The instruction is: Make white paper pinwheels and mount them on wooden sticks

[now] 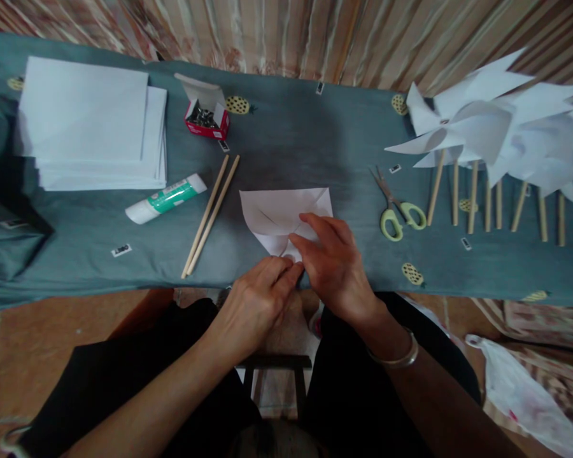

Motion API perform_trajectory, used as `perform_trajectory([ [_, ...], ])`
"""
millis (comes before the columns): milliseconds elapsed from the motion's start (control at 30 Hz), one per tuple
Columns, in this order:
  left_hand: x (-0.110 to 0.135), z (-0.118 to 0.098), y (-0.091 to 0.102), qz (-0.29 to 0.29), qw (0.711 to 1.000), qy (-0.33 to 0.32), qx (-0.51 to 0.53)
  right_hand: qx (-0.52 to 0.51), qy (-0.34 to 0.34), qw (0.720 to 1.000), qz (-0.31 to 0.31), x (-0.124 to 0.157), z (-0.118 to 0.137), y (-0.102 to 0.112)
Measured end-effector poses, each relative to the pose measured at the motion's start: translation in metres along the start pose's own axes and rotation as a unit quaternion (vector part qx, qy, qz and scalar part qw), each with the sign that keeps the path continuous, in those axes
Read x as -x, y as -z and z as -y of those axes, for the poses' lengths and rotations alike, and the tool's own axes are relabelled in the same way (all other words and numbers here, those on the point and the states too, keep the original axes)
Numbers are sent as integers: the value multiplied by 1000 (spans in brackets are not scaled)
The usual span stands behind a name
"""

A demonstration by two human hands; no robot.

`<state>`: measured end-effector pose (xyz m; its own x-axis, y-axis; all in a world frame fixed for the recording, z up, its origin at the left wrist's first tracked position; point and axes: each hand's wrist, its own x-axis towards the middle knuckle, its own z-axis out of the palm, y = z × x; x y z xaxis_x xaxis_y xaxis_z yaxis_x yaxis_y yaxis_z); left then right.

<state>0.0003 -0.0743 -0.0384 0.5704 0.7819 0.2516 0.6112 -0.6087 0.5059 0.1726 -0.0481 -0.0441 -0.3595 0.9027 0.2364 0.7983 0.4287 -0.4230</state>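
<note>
Both hands are working the white sheet [279,213] at the near edge of the grey-clothed table [315,140], between the two wooden sticks [211,215] and the scissors [401,213]. The right hand [337,264] is pressing down with fingers spread, while the left hand [255,302] is bunching its fingers at the near corner (an actual pinch I cannot tell). It looks like a fold being creased, calling for firm, even pressure along the line.

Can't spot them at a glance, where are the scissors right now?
In the head view the scissors lie on the grey-blue cloth, right of the folded paper and just left of the row of wooden sticks.
</note>
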Motion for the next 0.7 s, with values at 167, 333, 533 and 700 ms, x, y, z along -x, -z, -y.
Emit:
perform_trajectory([
  [167, -2, 0, 1, 6, 1000, 9, 3, 64, 26, 998, 10, 0, 7, -6],
  [333, -3, 0, 2, 8, 1000, 13, 4, 23, 26, 999, -12, 2, 10, -9],
  [533, -2, 1, 0, 1, 1000, 11, 5, -126, -39, 989, -61, -8, -12, 9],
  [700, -2, 0, 2, 8, 1000, 16, 1, -64, -55, 994, -74, -39, -47, 8],
])
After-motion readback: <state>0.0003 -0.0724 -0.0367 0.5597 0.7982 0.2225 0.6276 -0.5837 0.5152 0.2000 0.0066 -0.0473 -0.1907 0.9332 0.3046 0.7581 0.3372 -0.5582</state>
